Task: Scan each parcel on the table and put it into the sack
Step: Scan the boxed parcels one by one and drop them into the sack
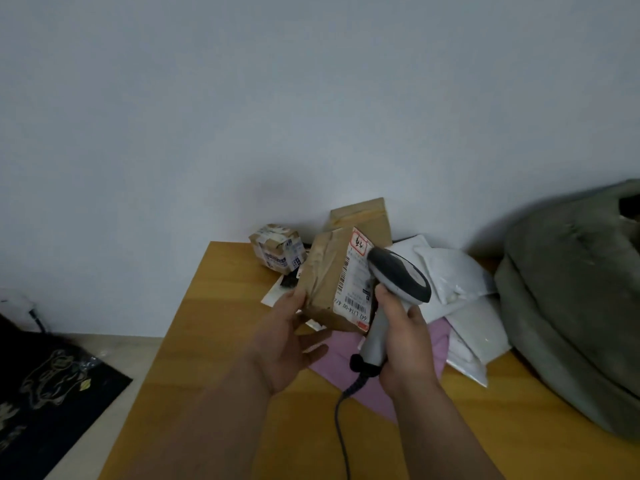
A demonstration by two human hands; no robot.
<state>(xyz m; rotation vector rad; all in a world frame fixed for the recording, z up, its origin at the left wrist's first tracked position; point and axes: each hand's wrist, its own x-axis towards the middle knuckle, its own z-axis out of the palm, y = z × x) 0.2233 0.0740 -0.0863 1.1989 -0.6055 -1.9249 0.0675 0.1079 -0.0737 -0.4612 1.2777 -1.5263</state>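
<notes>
My left hand [289, 336] holds a taped brown cardboard parcel [327, 277] tilted above the table, its white shipping label facing right. My right hand [403, 344] grips the handle of a grey and black barcode scanner [398, 273], whose head points at the label from close by. A cable runs from the scanner's base down over the table. The grey-green sack [571, 299] slumps at the right end of the table.
On the wooden table [207, 375] lie a small taped box [277, 249], a brown box [363, 213] against the wall, several white poly mailers [460, 282] and a pink mailer [346, 355]. A dark mat [45, 386] lies on the floor at left.
</notes>
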